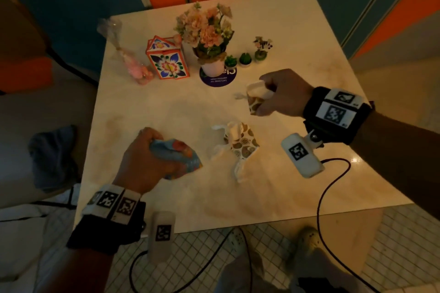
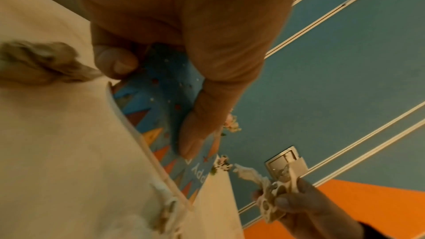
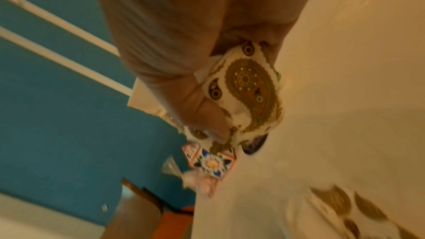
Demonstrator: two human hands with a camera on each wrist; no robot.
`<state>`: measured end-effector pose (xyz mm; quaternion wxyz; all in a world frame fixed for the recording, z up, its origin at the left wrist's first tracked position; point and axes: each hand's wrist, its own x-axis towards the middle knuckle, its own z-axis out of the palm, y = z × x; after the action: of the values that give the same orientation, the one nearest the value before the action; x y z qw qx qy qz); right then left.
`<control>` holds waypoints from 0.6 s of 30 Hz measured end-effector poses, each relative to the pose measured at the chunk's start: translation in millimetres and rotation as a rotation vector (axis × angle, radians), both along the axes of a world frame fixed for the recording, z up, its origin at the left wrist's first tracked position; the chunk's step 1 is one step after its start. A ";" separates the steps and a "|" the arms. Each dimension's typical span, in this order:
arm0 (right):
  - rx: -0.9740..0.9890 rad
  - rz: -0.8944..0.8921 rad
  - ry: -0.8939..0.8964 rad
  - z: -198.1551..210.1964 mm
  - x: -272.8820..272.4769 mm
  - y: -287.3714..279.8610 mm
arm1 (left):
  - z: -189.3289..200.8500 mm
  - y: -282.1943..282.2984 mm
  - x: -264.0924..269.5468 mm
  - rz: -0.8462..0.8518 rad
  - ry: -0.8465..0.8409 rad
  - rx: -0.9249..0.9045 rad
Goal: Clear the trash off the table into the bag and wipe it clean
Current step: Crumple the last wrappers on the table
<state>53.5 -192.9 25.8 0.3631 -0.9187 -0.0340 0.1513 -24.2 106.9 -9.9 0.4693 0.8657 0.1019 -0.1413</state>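
From the head view, the left hand (image 1: 145, 162) grips a crumpled blue paper (image 1: 181, 154) near the bench's (image 1: 285, 31) front-left corner, while the right hand (image 1: 283, 93) holds a paisley paper wad (image 1: 256, 97) above mid-bench. Another patterned scrap (image 1: 240, 143) lies between them. A flower pot (image 1: 209, 38) and floral box (image 1: 166, 58) stand toward the far edge.

In the left wrist view, the fingers (image 2: 202, 119) are clamped on the blue paper (image 2: 161, 101).

In the right wrist view, the fingers (image 3: 200, 108) are curled round the paisley wad (image 3: 250, 86).
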 end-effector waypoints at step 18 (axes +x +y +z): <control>0.129 -0.728 0.160 -43.4 -100.4 -316.7 | 22.8 -332.6 78.7 -0.486 -0.065 -0.156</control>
<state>-47.0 -509.6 -17.6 0.4518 -0.8313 0.3135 0.0811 54.5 -225.8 12.9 0.4899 0.8301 -0.1353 -0.2295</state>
